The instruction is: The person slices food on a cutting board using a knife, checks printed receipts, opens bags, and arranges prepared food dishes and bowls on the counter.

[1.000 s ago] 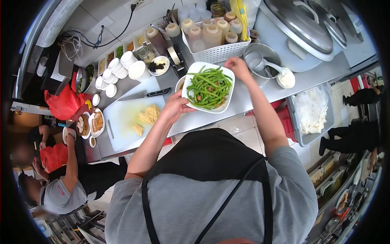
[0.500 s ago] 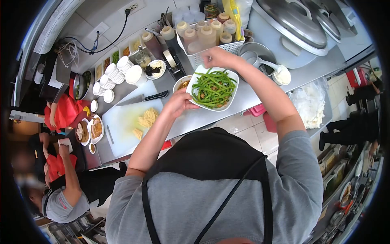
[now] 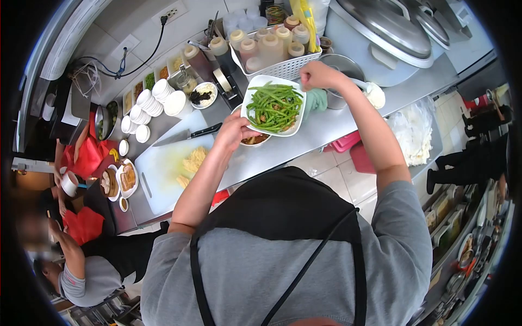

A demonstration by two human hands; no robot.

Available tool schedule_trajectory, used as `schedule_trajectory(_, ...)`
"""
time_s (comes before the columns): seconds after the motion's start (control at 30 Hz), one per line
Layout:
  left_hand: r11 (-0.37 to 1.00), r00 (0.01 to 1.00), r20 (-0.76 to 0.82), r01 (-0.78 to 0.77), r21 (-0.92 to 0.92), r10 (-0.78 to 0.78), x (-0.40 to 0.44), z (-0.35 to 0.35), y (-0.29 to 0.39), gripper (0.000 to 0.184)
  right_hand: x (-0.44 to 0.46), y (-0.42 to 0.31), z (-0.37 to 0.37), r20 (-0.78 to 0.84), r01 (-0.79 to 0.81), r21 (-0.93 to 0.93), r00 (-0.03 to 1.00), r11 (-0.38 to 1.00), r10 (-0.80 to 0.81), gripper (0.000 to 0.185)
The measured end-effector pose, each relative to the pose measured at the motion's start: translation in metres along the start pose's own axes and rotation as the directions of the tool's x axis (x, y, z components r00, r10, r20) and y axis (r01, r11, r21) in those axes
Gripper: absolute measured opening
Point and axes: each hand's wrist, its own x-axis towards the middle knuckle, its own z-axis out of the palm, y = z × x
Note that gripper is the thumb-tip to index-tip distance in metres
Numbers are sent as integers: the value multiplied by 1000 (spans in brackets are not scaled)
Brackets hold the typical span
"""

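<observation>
My left hand (image 3: 238, 131) grips the left edge of a white square bowl (image 3: 300, 120), thumb near the rim. Green beans (image 3: 276, 104) with bits of brown mince fill it, held tilted above the counter. To the bowl's right, my right hand (image 3: 319, 75) is closed on a pale green cloth (image 3: 315, 101), which hangs down beside the bowl's right wall. Partly hidden under the bean bowl, another bowl with brown saucy food (image 3: 254, 140) stands on the counter.
On the left, a cutting board (image 3: 157, 187) bears yellow shreds (image 3: 194, 161) and a knife (image 3: 204, 130). A white basket (image 3: 288, 70) of squeeze bottles stands behind, beside a metal pot (image 3: 342, 68). Co-workers stand at the far left, one in a grey shirt (image 3: 84, 285).
My right hand has moved from the bowl's back edge to its right side, where the green cloth now shows more. The bowl has shifted slightly left and up in view.
</observation>
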Motion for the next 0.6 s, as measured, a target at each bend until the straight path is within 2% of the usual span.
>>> schedule_trajectory(0.03, 1000, 1000, -9, 3, 23, -3, 0, 1, 0, 44, -9, 1, -5, 15, -52, 47, 999, 998, 51, 16)
schedule_trajectory(0.07, 999, 1000, -20, 7, 45, -6, 0, 2, -1, 45, -18, 1, -6, -61, -133, 59, 989, 989, 137, 18)
schedule_trajectory(0.1, 999, 1000, -16, 9, 47, -8, 0, 3, -1, 45, -22, 4, -1, -63, -137, 60, 988, 989, 141, 18)
schedule_trajectory(0.17, 999, 997, -63, -33, -13, 32, 0, 11, -4, 46, -26, 18, 19, -205, -106, 511, 949, 853, 240, 20)
schedule_trajectory(0.2, 1000, 998, -58, -27, -12, 27, 2, 14, -7, 46, -28, 20, 30, -205, -111, 513, 947, 851, 247, 20)
schedule_trajectory(0.27, 992, 995, -62, -84, -92, 79, 7, 19, -14, 45, -28, 21, 50, -385, -96, 523, 860, 847, 335, 21)
schedule_trajectory(0.3, 993, 996, -57, -79, -90, 74, 9, 22, -16, 45, -30, 21, 57, -386, -100, 525, 857, 845, 341, 21)
schedule_trajectory(0.37, 983, 994, -77, -88, -163, 76, 14, 27, -21, 39, -36, 20, 68, -449, -165, 547, 770, 821, 454, 19)
schedule_trajectory(0.4, 975, 991, -85, -114, -189, 100, 16, 30, -23, 34, -41, 19, 74, -494, -142, 556, 736, 819, 463, 18)
schedule_trajectory(0.5, 963, 985, -129, -145, -226, 118, 16, 42, -25, 32, -57, 11, 84, -476, -168, 627, 691, 760, 545, 17)
schedule_trajectory(0.6, 954, 982, -128, -169, -246, 141, 24, 46, -30, 33, -75, -4, 90, -431, -163, 687, 693, 708, 578, 14)
